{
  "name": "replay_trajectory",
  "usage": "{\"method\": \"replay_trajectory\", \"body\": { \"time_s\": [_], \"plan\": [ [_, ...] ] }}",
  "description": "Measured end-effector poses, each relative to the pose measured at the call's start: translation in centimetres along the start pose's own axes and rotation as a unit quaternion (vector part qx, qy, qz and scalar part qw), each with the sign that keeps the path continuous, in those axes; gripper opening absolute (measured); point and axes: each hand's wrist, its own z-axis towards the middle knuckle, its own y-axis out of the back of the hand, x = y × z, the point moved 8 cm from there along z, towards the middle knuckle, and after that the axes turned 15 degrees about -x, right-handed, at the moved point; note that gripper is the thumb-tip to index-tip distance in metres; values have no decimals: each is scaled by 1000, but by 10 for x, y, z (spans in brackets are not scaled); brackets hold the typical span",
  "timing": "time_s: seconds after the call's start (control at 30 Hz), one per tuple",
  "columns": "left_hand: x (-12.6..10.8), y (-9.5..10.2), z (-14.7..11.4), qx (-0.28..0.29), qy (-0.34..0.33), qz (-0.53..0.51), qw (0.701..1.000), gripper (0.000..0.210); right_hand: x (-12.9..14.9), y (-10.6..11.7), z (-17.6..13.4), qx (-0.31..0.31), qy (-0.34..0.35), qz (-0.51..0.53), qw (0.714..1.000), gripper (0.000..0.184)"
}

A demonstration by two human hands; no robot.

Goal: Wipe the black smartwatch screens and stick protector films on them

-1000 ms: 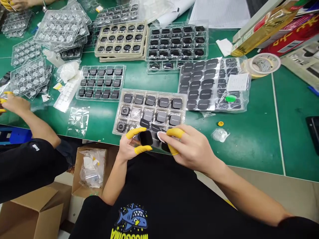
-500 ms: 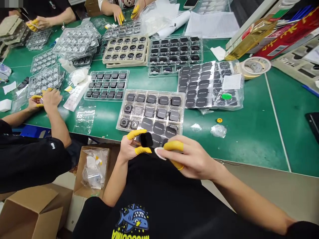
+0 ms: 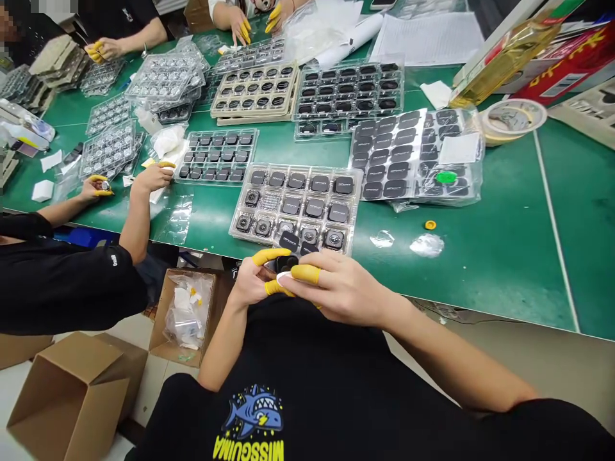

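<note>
A square smartwatch body (image 3: 287,263) with a dark face is in the grip of my left hand (image 3: 248,282), between yellow-cotted fingers. My right hand (image 3: 346,288) is closed, its fingertips at the watch, with a small white piece (image 3: 283,276) pinched at the thumb; its kind is unclear. A sheet of dark rounded-square films (image 3: 289,241) shows just beyond my fingers, partly hidden by them; which hand holds it I cannot tell. Behind lies a clear plastic tray (image 3: 270,202) of watch bodies, some under dark film, others showing round sensor backs.
Film sheets in a plastic bag (image 3: 398,153) lie right of the tray, near a tape roll (image 3: 513,121). A second tray (image 3: 214,157) stands left. A co-worker's hands (image 3: 154,178) work at the left. Below the table edge is a cardboard box (image 3: 161,346) with plastic waste.
My right hand has moved left, bringing the white piece to the watch. The film sheet has shifted toward me, uncovering the tray's front row. The co-worker's nearer hand has moved right.
</note>
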Motion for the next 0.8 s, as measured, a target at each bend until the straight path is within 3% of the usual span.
{"method": "replay_trajectory", "body": {
  "time_s": [0.13,0.27,0.37,0.43,0.47,0.5,0.53,0.6,0.63,0.67,0.7,0.8],
  "plan": [
    [0,-7,-3,0,8,-17,1000,74,-3,1,5,-16,-1,-67,998,29],
    [-7,4,6,-58,5,-12,998,72,-27,24,-25,-54,-86,-109,989,36],
    [-17,12,13,-82,-12,14,996,71,-71,74,-78,-125,-170,-179,961,34],
    [-23,14,17,-86,-24,20,996,71,-104,117,-121,-193,-190,-234,934,12],
    [-26,14,19,-90,-32,19,995,73,-120,137,-143,-224,-201,-259,918,27],
    [-29,15,21,-96,-42,17,994,75,-135,156,-166,-251,-223,-289,897,43],
    [-32,15,23,-102,-53,17,993,76,-150,178,-195,-284,-293,-363,837,50],
    [-37,16,27,-111,-78,24,990,77,-171,207,-256,-274,-493,-469,680,35],
    [-41,16,28,-114,-94,32,989,76,-172,213,-279,-255,-561,-485,621,22],
    [-44,18,29,-119,-112,44,986,76,-171,214,-294,-237,-608,-483,584,12],
    [-49,19,28,-126,-133,59,981,75,-168,213,-301,-222,-635,-469,572,13],
    [-65,24,18,-136,-194,101,966,72,-154,204,-288,-223,-649,-422,592,33]
  ]
}}
